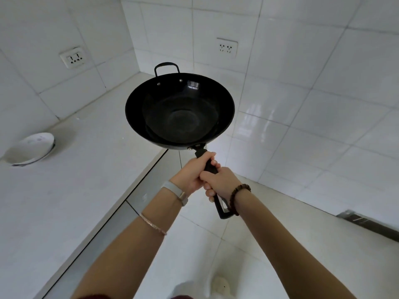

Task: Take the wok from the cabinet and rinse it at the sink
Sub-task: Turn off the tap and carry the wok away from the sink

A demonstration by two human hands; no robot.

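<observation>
While both hands close around one long black handle (212,182), the left hand (192,172) grips the part nearer the pan and the right hand (220,183) clenches just behind it, the two touching each other. The left wrist carries a pale band (176,190), and a thin copper-coloured bracelet (153,225) sits farther up that forearm. A string of dark brown beads (237,198) circles the right wrist. The tail end of the handle juts out past the right hand, toward the person.

From this grip the wok (180,111) is held out in the air in front of the person, its open side facing up toward the camera. It is black and shiny inside, with a flat round bottom, and nothing lies in it. On the far rim stands a small loop handle (166,67), fixed by two rivets.

Below and to the left runs a white surface (75,169), its edge trimmed with a grey strip. A white bowl (30,151) rests tilted on that surface, well apart from the wok, near the left wall. Two sockets show on the white tiled walls: one on the left wall (73,57) and one on the far wall (226,47). White floor tiles (216,244) lie beneath the arms.
</observation>
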